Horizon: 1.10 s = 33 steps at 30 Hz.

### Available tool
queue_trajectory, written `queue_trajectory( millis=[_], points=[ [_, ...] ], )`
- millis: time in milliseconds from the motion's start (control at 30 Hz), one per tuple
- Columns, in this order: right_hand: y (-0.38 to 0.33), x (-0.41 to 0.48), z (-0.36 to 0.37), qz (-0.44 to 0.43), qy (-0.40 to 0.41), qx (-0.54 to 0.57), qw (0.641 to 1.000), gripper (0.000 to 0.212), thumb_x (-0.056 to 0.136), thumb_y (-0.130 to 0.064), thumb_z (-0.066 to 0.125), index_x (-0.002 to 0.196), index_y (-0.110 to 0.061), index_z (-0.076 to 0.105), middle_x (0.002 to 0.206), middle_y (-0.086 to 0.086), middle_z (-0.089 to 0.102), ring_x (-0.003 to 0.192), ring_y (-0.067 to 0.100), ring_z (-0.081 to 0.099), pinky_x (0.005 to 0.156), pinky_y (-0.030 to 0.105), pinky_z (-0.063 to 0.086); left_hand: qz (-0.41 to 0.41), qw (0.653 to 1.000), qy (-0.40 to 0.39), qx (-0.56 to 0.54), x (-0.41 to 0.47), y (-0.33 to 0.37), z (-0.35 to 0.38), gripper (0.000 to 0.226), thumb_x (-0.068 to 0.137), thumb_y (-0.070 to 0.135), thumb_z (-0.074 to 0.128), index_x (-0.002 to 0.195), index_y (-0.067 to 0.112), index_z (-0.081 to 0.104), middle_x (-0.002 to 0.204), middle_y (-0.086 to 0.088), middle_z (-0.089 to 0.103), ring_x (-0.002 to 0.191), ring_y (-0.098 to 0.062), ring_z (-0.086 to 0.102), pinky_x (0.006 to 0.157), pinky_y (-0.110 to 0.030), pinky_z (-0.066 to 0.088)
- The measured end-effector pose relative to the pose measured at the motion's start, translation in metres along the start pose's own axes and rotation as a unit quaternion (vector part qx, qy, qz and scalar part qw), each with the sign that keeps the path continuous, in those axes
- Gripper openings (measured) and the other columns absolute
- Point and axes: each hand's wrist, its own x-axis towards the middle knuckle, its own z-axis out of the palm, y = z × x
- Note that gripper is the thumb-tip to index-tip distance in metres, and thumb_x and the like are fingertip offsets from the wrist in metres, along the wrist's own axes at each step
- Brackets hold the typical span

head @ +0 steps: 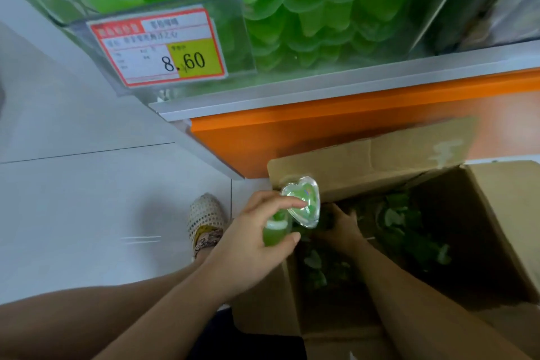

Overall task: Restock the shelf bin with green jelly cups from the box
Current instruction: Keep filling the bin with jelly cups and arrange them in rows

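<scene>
Above the near-left corner of the cardboard box (380, 161), the left hand (254, 240) curls its fingers and thumb round green jelly cups (302, 203). One shows a clear heart-shaped lid with a small logo too blurred to read, and another sits lower in the palm. The right hand (340, 228) reaches down into the box among loose cups (409, 222); in the dimness I cannot tell whether it grips any. Overhead, the clear shelf bin (70, 20) is packed with green cups. Its red-bordered price tag (157, 47) reads 8.60, partly on a yellow patch; the smaller print is blurred. The box flap bears a faint pale mark.
</scene>
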Motion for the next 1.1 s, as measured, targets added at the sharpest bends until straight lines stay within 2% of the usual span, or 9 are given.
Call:
queue_trajectory(
  millis=[167,300,367,467,533,667,767,900,1100],
  points=[
    [0.014,0.011,0.016,0.059,0.024,0.116,0.991,0.069,0.072,-0.032,0.078,0.131,-0.022,0.042,0.142,0.017,0.035,0.131,0.034,0.029,0.106,0.034,0.03,0.002,0.999,0.019,-0.026,0.0,-0.004,0.001,0.042,0.083,0.021,0.067,0.109,0.052,0.054,0.114,0.03,0.045,0.111,0.008,0.046,0.09,-0.005,0.037],
    [0.016,0.013,0.019,0.086,0.079,0.251,0.961,0.081,0.066,-0.019,0.084,0.132,-0.008,0.038,0.132,0.01,0.047,0.12,0.027,0.047,0.098,0.037,0.043,-0.003,0.998,0.041,-0.053,0.0,-0.003,-0.003,0.043,0.083,0.016,0.068,0.108,0.048,0.054,0.113,0.028,0.05,0.108,0.009,0.049,0.084,-0.004,0.038],
    [0.016,0.015,0.023,0.095,0.062,0.298,0.948,0.085,0.063,-0.017,0.086,0.132,-0.008,0.038,0.129,0.009,0.049,0.118,0.026,0.05,0.096,0.039,0.045,-0.013,0.996,0.048,-0.069,0.0,-0.002,-0.004,0.042,0.083,0.015,0.069,0.107,0.047,0.054,0.113,0.024,0.053,0.104,0.009,0.052,0.081,-0.004,0.04],
    [0.013,0.016,0.028,0.107,0.004,0.343,0.933,0.066,0.066,-0.014,0.083,0.121,-0.015,0.048,0.115,0.006,0.056,0.105,0.024,0.057,0.082,0.036,0.053,-0.021,0.995,0.047,-0.08,0.0,-0.001,-0.005,0.041,0.083,0.015,0.068,0.107,0.046,0.055,0.111,0.024,0.055,0.101,0.008,0.054,0.078,-0.004,0.04],
    [0.01,0.016,0.029,0.095,0.009,0.352,0.931,0.05,0.068,-0.011,0.082,0.109,-0.016,0.053,0.105,0.005,0.059,0.097,0.022,0.06,0.076,0.032,0.053,-0.022,0.995,0.046,-0.08,0.001,-0.002,-0.005,0.041,0.083,0.016,0.068,0.106,0.047,0.055,0.11,0.028,0.054,0.102,0.009,0.053,0.079,-0.005,0.041],
    [0.008,0.018,0.027,0.083,0.029,0.36,0.929,0.034,0.069,-0.009,0.081,0.094,-0.011,0.058,0.093,0.01,0.065,0.084,0.025,0.065,0.074,0.037,0.055,-0.024,0.996,0.045,-0.075,0.002,-0.005,-0.005,0.043,0.083,0.02,0.068,0.104,0.054,0.054,0.11,0.033,0.052,0.105,0.008,0.054,0.083,-0.009,0.044],
    [0.01,0.017,0.025,0.079,0.025,0.361,0.929,0.032,0.07,-0.009,0.08,0.092,-0.009,0.056,0.094,0.012,0.062,0.079,0.022,0.064,0.066,0.035,0.056,-0.028,0.996,0.046,-0.076,0.003,-0.007,-0.005,0.043,0.083,0.02,0.068,0.106,0.053,0.055,0.112,0.031,0.053,0.107,0.006,0.054,0.083,-0.01,0.045],
    [0.008,0.015,0.018,0.08,-0.005,0.37,0.925,0.031,0.074,-0.007,0.076,0.1,-0.008,0.059,0.103,0.013,0.061,0.087,0.025,0.064,0.061,0.029,0.057,-0.025,0.996,0.047,-0.068,0.004,-0.006,-0.005,0.04,0.083,0.02,0.068,0.108,0.048,0.055,0.112,0.032,0.053,0.106,0.007,0.053,0.084,-0.01,0.044],
    [0.0,-0.002,-0.005,0.059,-0.005,0.33,0.942,0.023,0.074,-0.003,0.074,0.086,-0.016,0.059,0.09,0.008,0.064,0.076,0.016,0.063,0.059,0.024,0.056,-0.017,0.997,0.044,-0.058,0.007,-0.006,-0.006,0.04,0.084,0.022,0.068,0.107,0.052,0.056,0.112,0.034,0.053,0.106,0.007,0.053,0.088,-0.018,0.046]
  ],
)
